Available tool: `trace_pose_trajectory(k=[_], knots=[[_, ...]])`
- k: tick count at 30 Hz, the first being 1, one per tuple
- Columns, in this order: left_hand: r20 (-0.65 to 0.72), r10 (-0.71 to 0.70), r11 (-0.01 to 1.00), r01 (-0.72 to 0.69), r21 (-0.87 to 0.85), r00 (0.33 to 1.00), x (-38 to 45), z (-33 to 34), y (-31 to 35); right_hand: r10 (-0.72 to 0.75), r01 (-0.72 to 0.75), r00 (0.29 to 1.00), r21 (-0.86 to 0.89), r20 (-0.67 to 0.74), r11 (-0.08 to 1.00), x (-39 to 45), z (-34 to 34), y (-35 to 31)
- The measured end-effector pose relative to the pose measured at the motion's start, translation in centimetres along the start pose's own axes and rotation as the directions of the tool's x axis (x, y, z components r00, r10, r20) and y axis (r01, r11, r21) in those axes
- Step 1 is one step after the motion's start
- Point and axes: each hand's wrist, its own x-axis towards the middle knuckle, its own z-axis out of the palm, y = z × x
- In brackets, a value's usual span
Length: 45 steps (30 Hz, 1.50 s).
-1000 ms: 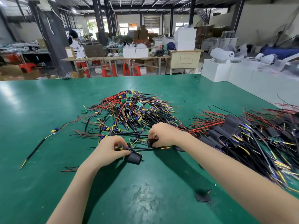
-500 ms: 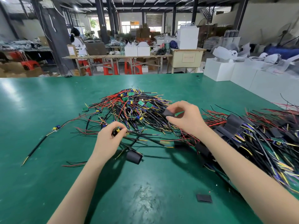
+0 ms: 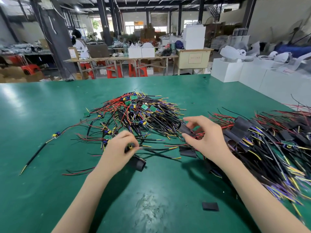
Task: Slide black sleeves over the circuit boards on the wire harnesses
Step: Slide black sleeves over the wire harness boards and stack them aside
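My left hand pinches harness end near yellow-blue component; loose open sleeve lies on green table just beside it. My right hand pinches black sleeve above finished pile. Hands well apart. Unsleeved harnesses heaped beyond.

Risks, my reading:
- wires tangled; a pull could drag neighbouring harnesses along
- sleeve mouth may collapse flat and snag on board corner
- frame blurred; can't tell which wire leads to which board

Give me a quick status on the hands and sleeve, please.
Left hand grips a harness. Right hand pinches a sleeve, not yet on. Loose sleeve beside left hand.
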Motion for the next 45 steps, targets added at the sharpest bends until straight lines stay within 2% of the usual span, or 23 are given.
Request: trace_pose_trajectory(k=[2,3,6,8,9,10,11,12,14,16,18,19,21,22,23,29,37,40,45], knots=[[0.164,0.011,0.999,-0.017,0.035,0.986,-0.4,0.5,0.2,0.007,-0.007,1.0,0.012,0.012,1.0,-0.4,0.2,0.0],[0.191,0.017,0.997,-0.031,0.072,0.981,-0.5,0.8,0.3,0.006,-0.006,1.0,0.017,0.02,1.0,-0.5,0.2,0.0],[0.131,0.082,0.977,-0.106,0.187,0.988,-0.3,1.1,0.8,0.007,-0.008,1.0,0.028,0.03,1.0,-0.7,0.1,0.0],[0.022,0.114,0.976,-0.116,0.185,0.993,0.0,1.5,1.0,0.015,-0.016,1.0,0.025,0.014,1.0,-0.8,-0.1,0.0],[-0.051,0.056,0.994,-0.051,0.094,0.997,0.1,1.7,1.1,0.019,-0.019,1.0,0.023,-0.001,1.0,-0.8,-0.2,0.0],[-0.134,-0.057,0.997,0.05,-0.055,0.989,0.2,1.7,1.2,0.022,-0.021,1.0,0.024,-0.022,0.999,-0.8,-0.3,0.1],[-0.213,-0.208,0.957,0.154,-0.244,0.955,0.4,1.7,1.1,0.025,-0.024,0.999,0.025,-0.044,0.999,-0.8,-0.3,0.1],[-0.254,-0.364,0.861,0.22,-0.459,0.896,0.6,1.6,1.0,0.031,-0.029,0.998,0.027,-0.062,0.999,-0.8,-0.4,0.1],[-0.231,-0.575,0.598,0.211,-0.773,0.785,1.0,1.3,0.8,0.045,-0.042,0.996,0.036,-0.073,0.998,-0.9,-0.5,0.1],[-0.185,-0.622,0.455,0.158,-0.877,0.761,1.2,1.0,0.3,0.042,-0.04,0.998,0.032,-0.057,0.999,-1.0,-0.4,0.2],[-0.102,-0.58,0.393,0.167,-0.904,0.808,1.0,0.6,-0.2,0.036,-0.035,0.998,0.02,-0.048,0.999,-1.1,-0.3,0.3],[-0.057,-0.52,0.424,0.199,-0.884,0.852,0.9,0.4,-0.6,0.036,-0.035,0.998,0.023,-0.051,0.999,-1.1,-0.3,0.4],[0.024,-0.356,0.614,0.254,-0.748,0.934,0.5,-0.1,-1.2,0.047,-0.045,0.997,0.03,-0.064,0.999,-1.0,-0.4,0.6],[0.061,-0.295,0.685,0.256,-0.682,0.954,0.5,-0.2,-1.4,0.048,-0.047,0.997,0.024,-0.066,0.999,-1.0,-0.5,0.7],[0.1,-0.259,0.712,0.26,-0.652,0.961,0.4,-0.3,-1.5,0.047,-0.046,0.997,0.015,-0.061,0.999,-0.9,-0.7,0.9],[0.212,-0.177,0.731,0.273,-0.625,0.961,0.0,-1.2,-1.1,-0.001,0.0,0.999,0.019,0.034,1.0,-1.1,-1.5,0.9],[0.32,-0.089,0.776,0.267,-0.572,0.943,-0.1,-1.4,-0.4,-0.022,0.022,0.996,-0.002,0.082,1.0,-1.2,-1.4,0.2],[0.34,-0.106,0.786,0.288,-0.547,0.935,-0.1,-1.2,-0.3,-0.07,0.073,0.989,-0.015,0.131,0.997,-1.2,-1.3,0.0],[0.428,-0.078,0.796,0.315,-0.516,0.9,-0.1,-1.4,-0.2,-0.191,0.232,0.948,-0.141,0.253,0.963,-1.4,-0.4,-0.3]])
